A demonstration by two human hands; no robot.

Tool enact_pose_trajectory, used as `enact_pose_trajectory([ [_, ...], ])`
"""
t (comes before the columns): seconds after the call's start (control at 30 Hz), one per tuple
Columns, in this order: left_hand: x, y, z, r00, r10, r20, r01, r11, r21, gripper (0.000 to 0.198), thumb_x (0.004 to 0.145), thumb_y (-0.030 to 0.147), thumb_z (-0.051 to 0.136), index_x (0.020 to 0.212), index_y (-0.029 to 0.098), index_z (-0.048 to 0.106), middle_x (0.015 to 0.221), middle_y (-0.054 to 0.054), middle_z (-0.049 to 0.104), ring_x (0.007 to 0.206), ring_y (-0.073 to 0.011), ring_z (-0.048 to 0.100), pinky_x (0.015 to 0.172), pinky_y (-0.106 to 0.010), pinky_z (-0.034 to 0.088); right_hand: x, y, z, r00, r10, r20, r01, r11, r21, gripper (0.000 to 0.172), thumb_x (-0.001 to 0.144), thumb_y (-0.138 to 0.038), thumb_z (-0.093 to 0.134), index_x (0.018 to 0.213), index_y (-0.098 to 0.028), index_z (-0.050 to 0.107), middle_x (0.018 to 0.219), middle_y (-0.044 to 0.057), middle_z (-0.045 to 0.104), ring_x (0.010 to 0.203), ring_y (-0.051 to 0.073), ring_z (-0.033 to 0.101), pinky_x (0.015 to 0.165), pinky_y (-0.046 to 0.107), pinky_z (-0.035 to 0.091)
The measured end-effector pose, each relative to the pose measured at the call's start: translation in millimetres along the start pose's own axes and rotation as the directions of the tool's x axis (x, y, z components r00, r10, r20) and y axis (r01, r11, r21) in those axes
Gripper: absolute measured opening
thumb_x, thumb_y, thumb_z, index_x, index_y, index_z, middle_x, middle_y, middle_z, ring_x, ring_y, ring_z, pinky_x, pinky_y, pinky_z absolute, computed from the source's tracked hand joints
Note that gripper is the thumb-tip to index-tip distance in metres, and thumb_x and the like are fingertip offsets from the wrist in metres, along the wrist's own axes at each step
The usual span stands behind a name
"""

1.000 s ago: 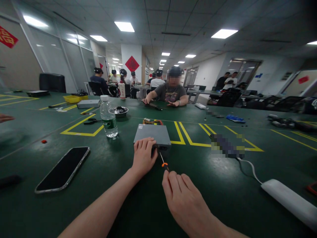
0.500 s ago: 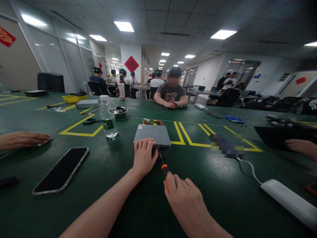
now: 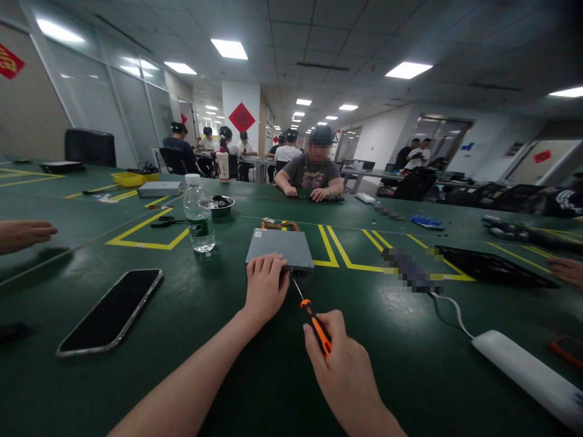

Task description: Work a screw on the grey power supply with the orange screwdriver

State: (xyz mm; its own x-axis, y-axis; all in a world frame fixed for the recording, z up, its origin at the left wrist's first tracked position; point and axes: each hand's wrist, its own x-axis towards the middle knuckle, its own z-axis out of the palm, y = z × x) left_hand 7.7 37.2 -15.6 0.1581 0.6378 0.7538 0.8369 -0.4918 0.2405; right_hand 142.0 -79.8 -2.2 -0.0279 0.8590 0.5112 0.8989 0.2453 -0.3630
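A grey metal computer power supply (image 3: 283, 246) lies on the green table, a bundle of coloured wires (image 3: 279, 225) at its far side. Across its near left corner my left hand (image 3: 266, 284) is closed, fingers on the top face and thumb at the front edge. An orange and black screwdriver (image 3: 317, 328) is gripped in my right hand (image 3: 345, 358), just in front of the box. Its thin shaft slants up to the front face near a dark socket. Whether the tip touches a screw there, I cannot tell.
Left stand a water bottle (image 3: 198, 218), a metal bowl (image 3: 222, 205) and a phone (image 3: 112, 312). Right lie a white power strip (image 3: 523, 367) and a black panel (image 3: 494, 267). Other people's hands (image 3: 25, 235) show at both sides; one person (image 3: 310, 170) sits opposite.
My right hand has shifted its grip back along the screwdriver, showing more handle. At right, the black panel has moved left and lies apart from another person's hand. The left-side person's hand has drawn back.
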Motion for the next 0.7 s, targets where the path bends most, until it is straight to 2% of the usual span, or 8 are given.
enact_pose_trajectory([
  [0.07,0,0,0.6,1.0,0.004,0.0,-0.004,1.0,0.005,0.015,0.082,0.022,0.051,0.097,0.022,0.054,0.11,-0.005,0.06,0.104,-0.023,0.05,0.091,-0.041,0.032,0,1,0,0.999,-0.032,-0.027,0.031,0.999,-0.032,0.025,0.095,-0.038,0.027,0.087,-0.02,0.042,0.05,-0.003,0.053,0.037,0.016,0.055,0.037,0.023,0.035],
  [0.13,0,-1,1.0,1.0,0.009,0.003,-0.009,1.0,0.009,0.015,0.082,0.022,0.051,0.097,0.022,0.054,0.11,-0.005,0.06,0.104,-0.023,0.05,0.091,-0.041,0.031,1,1,1,0.991,-0.119,-0.067,0.11,0.987,-0.117,0.027,0.095,-0.035,0.025,0.087,-0.019,0.045,0.057,0.0,0.055,0.043,0.017,0.056,0.042,0.026,0.04],
  [0.2,0,-1,1.0,1.0,0.012,0.001,-0.012,1.0,0.009,0.015,0.082,0.022,0.051,0.097,0.022,0.054,0.11,-0.005,0.061,0.104,-0.0228,0.05,0.091,-0.041,0.031,3,-2,0,0.97,-0.218,-0.104,0.195,0.961,-0.195,0.028,0.095,-0.03,0.025,0.09,-0.017,0.049,0.07,0.006,0.058,0.051,0.018,0.058,0.047,0.029,0.045],
  [0.3,0,-1,0.6,1.0,0.016,-0.003,-0.016,1.0,0.01,0.015,0.082,0.023,0.051,0.097,0.021,0.054,0.11,-0.005,0.061,0.104,-0.0226,0.05,0.091,-0.041,0.031,6,-5,-1,0.93,-0.341,-0.14,0.307,0.926,-0.219,0.026,0.092,-0.02,0.028,0.097,-0.013,0.053,0.091,0.014,0.057,0.063,0.018,0.06,0.052,0.029,0.049],
  [0.47,0,-1,0.1,1.0,0.022,0.005,-0.022,1.0,0.009,0.016,0.083,0.023,0.05,0.098,0.022,0.054,0.11,-0.006,0.06,0.104,-0.0231,0.049,0.09,-0.042,0.031,8,-3,-4,0.87,-0.491,-0.031,0.48,0.861,-0.17,0.022,0.086,-0.01,0.04,0.097,-0.012,0.059,0.105,0.017,0.058,0.081,0.021,0.062,0.067,0.033,0.053],
  [0.57,0,-2,0.4,1.0,0.022,0.007,-0.022,1.0,0.008,0.016,0.082,0.023,0.05,0.097,0.022,0.054,0.11,-0.006,0.06,0.104,-0.0231,0.049,0.089,-0.042,0.031,11,4,-10,0.769,-0.638,-0.038,0.631,0.767,-0.117,0.024,0.084,-0.005,0.042,0.1,-0.009,0.06,0.104,0.017,0.061,0.086,0.021,0.061,0.073,0.033,0.052],
  [0.7,0,-2,0.6,1.0,0.016,0.009,-0.017,1.0,0.008,0.015,0.083,0.023,0.051,0.097,0.022,0.054,0.11,-0.005,0.06,0.104,-0.0228,0.049,0.089,-0.041,0.032,21,23,-21,0.608,-0.792,-0.056,0.788,0.61,-0.079,0.018,0.083,-0.005,0.047,0.094,-0.006,0.062,0.094,0.016,0.064,0.077,0.019,0.062,0.069,0.032,0.052],
])
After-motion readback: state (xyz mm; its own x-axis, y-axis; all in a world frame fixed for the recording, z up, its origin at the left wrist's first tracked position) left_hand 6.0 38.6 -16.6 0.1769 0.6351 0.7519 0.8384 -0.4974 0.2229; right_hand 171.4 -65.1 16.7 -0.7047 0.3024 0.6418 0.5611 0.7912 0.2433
